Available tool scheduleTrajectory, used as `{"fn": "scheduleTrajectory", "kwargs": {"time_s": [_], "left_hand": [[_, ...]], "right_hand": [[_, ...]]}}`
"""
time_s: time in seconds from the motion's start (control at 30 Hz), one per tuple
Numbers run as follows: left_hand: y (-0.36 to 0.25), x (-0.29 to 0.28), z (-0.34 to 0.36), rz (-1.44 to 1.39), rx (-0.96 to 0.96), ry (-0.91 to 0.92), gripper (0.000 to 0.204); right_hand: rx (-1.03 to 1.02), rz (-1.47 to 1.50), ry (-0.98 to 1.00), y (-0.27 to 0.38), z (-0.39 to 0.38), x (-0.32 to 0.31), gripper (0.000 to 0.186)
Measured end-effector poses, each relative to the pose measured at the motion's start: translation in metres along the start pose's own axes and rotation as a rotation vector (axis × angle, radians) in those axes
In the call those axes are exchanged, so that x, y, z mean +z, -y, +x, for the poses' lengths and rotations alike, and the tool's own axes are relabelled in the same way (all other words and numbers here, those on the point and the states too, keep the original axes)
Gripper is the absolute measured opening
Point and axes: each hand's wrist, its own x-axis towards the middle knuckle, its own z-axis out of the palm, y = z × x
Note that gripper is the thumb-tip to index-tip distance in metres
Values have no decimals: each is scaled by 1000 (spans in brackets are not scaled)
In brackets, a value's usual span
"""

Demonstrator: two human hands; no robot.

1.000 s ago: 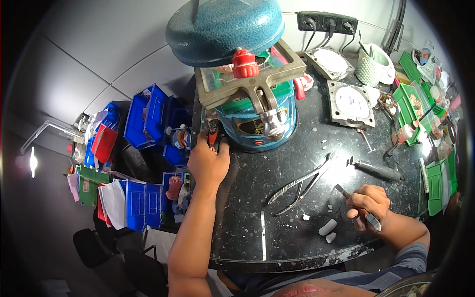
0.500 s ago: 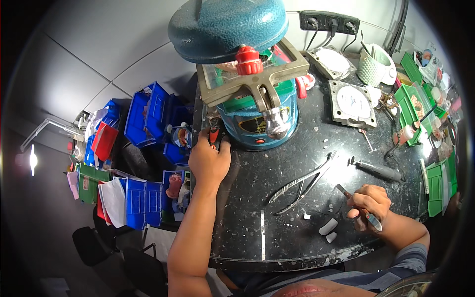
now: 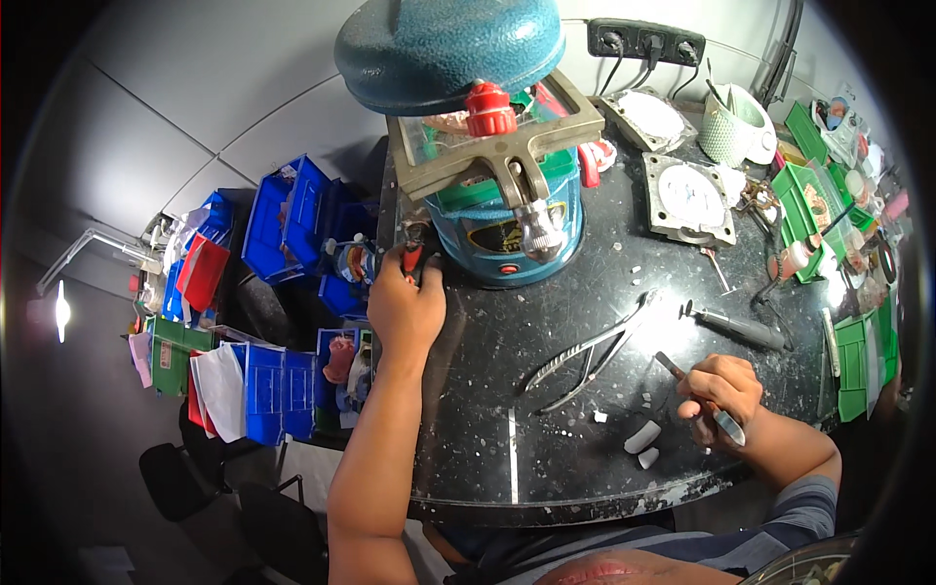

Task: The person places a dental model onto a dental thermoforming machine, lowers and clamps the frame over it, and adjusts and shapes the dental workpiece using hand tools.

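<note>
My left hand is closed around a small red-and-black tool at the left edge of the black bench, beside the base of a blue vacuum-forming machine. Its kind is partly hidden by my fingers. Over the right part of the bench, my right hand grips a metal spatula with a dark handle; its flat blade points down toward me. Left of this hand lie long-handled metal nippers, jaws pointing away. White curved plaster fragments rest nearer the front edge.
The machine's blue dome overhangs its clamp frame. Metal flasks with white plaster and a pale green cup stand behind. A black handpiece lies right. Blue bins stand left, green trays right.
The whole view has shifted slightly. Both hands keep their holds, and the red-and-black tool has tilted a little in my left hand.
</note>
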Motion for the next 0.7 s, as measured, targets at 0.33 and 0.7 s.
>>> {"fn": "scheduleTrajectory", "kwargs": {"time_s": [0.33, 0.7], "left_hand": [[-6, -52, 8, -510, 88, -420, 25], [-37, -97, -29, -478, 363, -563, 32]], "right_hand": [[-52, -84, -35, 5, 4, 1, 22], [-72, -90, -116, 11, 8, 5, 9]]}}
